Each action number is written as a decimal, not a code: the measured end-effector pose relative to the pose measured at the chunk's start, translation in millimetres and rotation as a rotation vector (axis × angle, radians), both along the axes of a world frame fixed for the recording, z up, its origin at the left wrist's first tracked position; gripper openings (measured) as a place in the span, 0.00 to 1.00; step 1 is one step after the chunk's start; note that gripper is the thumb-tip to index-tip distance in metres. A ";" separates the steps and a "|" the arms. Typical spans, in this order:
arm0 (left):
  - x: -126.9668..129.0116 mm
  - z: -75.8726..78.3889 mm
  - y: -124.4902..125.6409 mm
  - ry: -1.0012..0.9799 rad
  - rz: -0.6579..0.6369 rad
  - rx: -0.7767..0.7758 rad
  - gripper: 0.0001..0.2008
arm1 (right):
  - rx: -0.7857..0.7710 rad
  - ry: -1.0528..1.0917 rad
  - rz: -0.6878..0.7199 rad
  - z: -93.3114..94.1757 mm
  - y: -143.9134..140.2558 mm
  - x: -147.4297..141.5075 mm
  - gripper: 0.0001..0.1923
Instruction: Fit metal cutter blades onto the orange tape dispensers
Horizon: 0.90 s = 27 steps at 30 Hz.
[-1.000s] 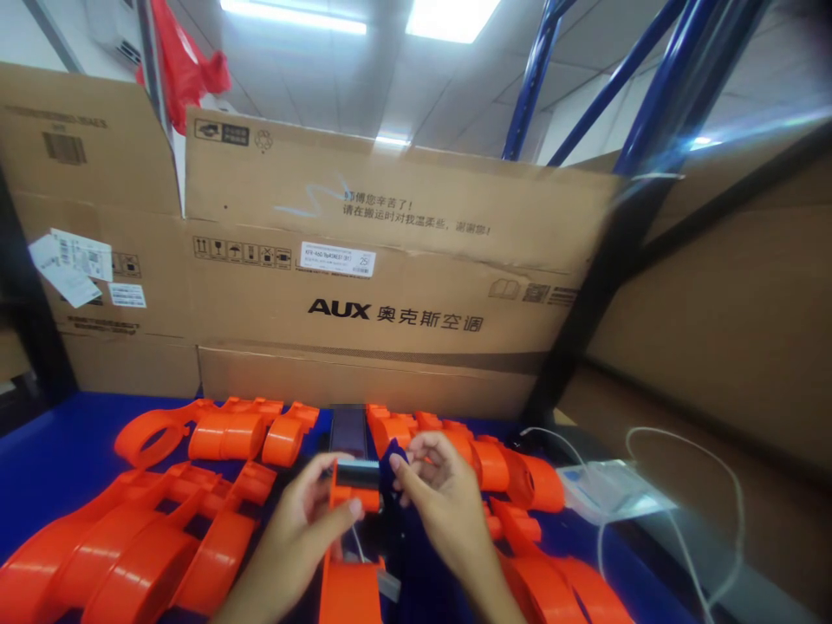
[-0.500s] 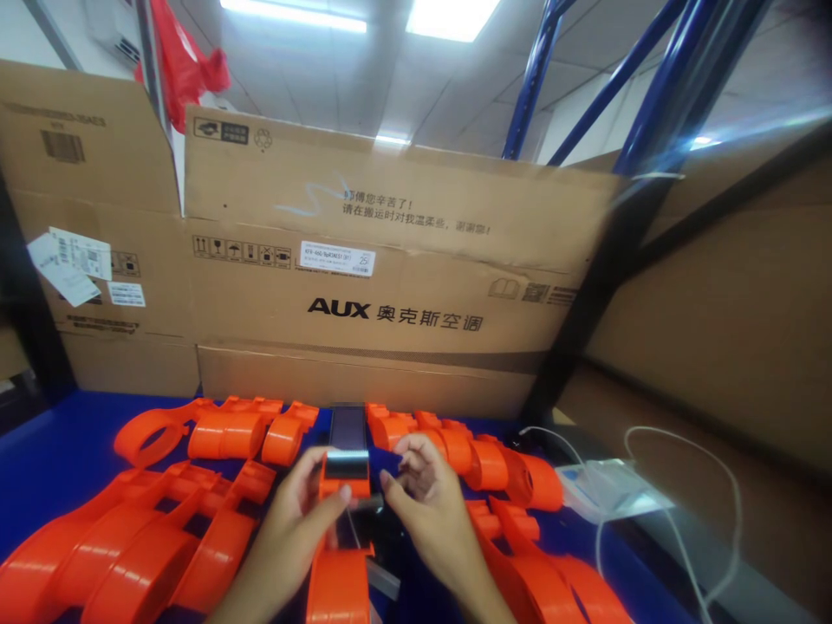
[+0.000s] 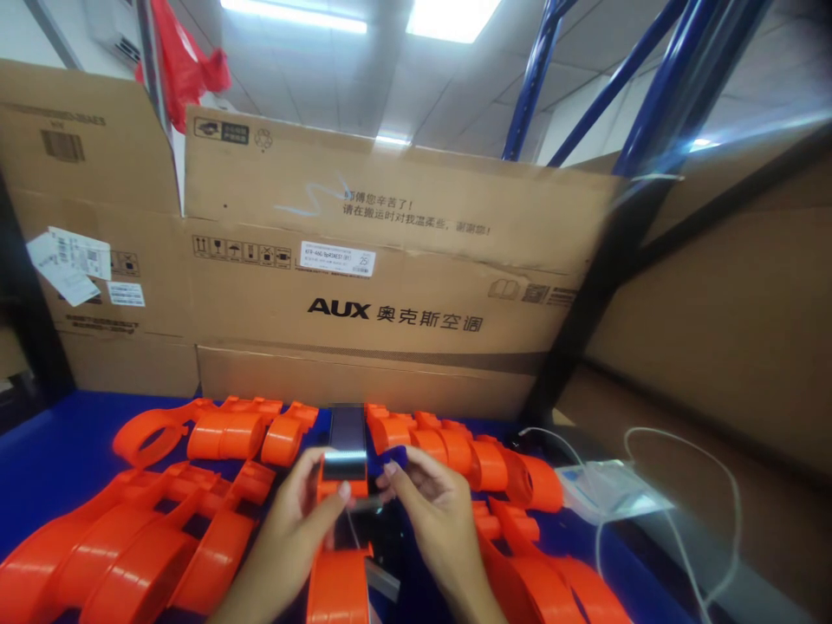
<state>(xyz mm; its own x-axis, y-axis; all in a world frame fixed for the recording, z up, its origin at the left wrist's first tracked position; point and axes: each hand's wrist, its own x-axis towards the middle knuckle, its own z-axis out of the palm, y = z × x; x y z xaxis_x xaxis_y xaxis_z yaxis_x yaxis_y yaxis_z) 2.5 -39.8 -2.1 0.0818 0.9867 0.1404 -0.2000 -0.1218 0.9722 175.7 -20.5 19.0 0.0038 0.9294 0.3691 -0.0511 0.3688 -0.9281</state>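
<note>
My left hand [image 3: 295,529] grips an orange plastic tape dispenser [image 3: 339,572] near its front end, thumb on top beside a shiny metal plate [image 3: 343,465]. My right hand [image 3: 434,520] pinches a small blue piece [image 3: 392,458] right next to that plate, fingertips touching the dispenser's front. Both hands meet over the blue table [image 3: 45,451] at the lower middle of the view.
Several more orange dispensers lie in rows to the left [image 3: 130,546] and right [image 3: 494,472]. Large cardboard boxes [image 3: 396,286] wall off the back. A white cable [image 3: 682,451] and a clear plastic bag [image 3: 607,490] lie at the right. Blue rack posts [image 3: 533,78] rise behind.
My left hand has tilted the dispenser so its metal plate faces up. My right hand shifted slightly left and forward, and the blue piece moved back up to the plate.
</note>
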 end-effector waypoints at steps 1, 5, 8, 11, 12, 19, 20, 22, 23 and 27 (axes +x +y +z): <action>0.0 0.9 0.2 -0.009 -0.001 -0.006 0.17 | 0.013 -0.023 -0.013 -0.5 0.6 0.5 0.13; 0.1 3.1 0.7 -0.062 0.040 -0.028 0.18 | 0.081 -0.167 -0.068 -2.8 3.0 2.6 0.16; 0.4 1.9 1.1 -0.098 0.072 -0.034 0.19 | 0.128 -0.258 -0.072 -2.4 2.3 2.5 0.16; 0.7 0.3 1.7 -0.138 0.091 -0.046 0.20 | 0.213 -0.339 -0.058 -0.7 -0.3 0.7 0.14; 0.6 0.0 1.8 -0.149 0.096 -0.049 0.20 | 0.239 -0.362 -0.053 -0.4 -1.1 -0.1 0.13; -0.9 -1.6 1.9 -0.125 0.122 -0.022 0.19 | 0.217 -0.463 -0.074 -2.8 -4.2 -3.1 0.07; -1.1 -2.0 2.1 -0.114 0.118 -0.021 0.19 | 0.224 -0.497 -0.066 -2.6 -4.3 -3.0 0.06; -1.2 -2.5 2.2 -0.088 0.101 -0.019 0.18 | 0.241 -0.559 -0.068 -1.8 -4.1 -2.8 0.04; -1.0 -2.7 2.1 -0.075 0.093 -0.016 0.18 | 0.247 -0.576 -0.077 -1.4 -3.9 -2.7 0.03; 0.4 -2.6 1.1 -0.068 0.076 -0.024 0.19 | 0.268 -0.552 -0.148 -1.3 -4.2 -2.3 0.03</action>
<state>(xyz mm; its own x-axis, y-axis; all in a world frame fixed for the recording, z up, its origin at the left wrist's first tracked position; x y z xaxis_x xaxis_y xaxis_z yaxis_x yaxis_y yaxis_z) 2.9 -38.7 -4.7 -0.0023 0.9929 0.1189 -0.2569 -0.1155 0.9595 173.4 -24.7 17.7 -0.1325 0.8087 0.5731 0.4786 0.5585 -0.6775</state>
